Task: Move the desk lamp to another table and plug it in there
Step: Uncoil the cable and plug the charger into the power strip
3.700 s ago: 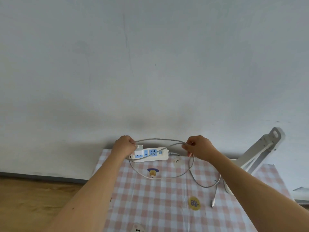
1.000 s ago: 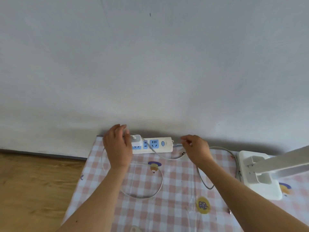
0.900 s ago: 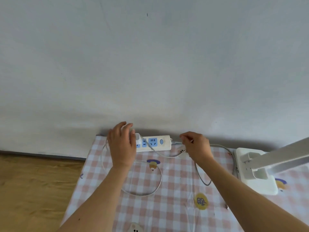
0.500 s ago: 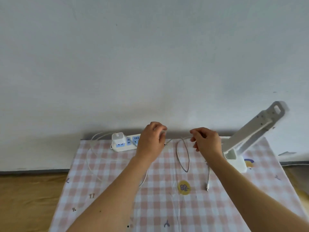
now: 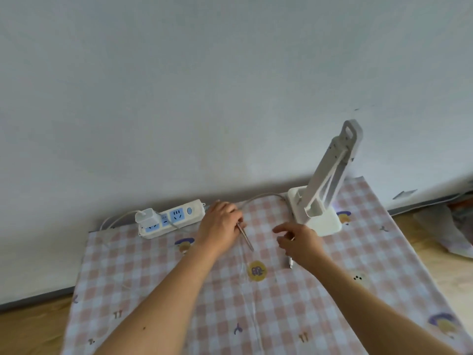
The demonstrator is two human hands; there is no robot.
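Left hand (image 5: 220, 226) pinches grey cable (image 5: 246, 239), right hand (image 5: 300, 243) unclear, near white tilted-arm desk lamp (image 5: 324, 221).

1 lamp (image 5: 320, 221), 1 cable (image 5: 246, 240), 1 pwr strip (image 5: 179, 216), 1 adapter (image 5: 144, 217), 2 hands (image 5: 220, 226) (image 5: 300, 244)

Left hand (image 5: 220, 226) left the adapter (image 5: 146, 216), now grips the cable (image 5: 247, 239).

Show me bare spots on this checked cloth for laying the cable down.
Bare cloth at the near left corner, in front of the power strip; more in front of the lamp base, right of the right hand. Crowded: between strip and lamp, where it and the left hand hold the cable.
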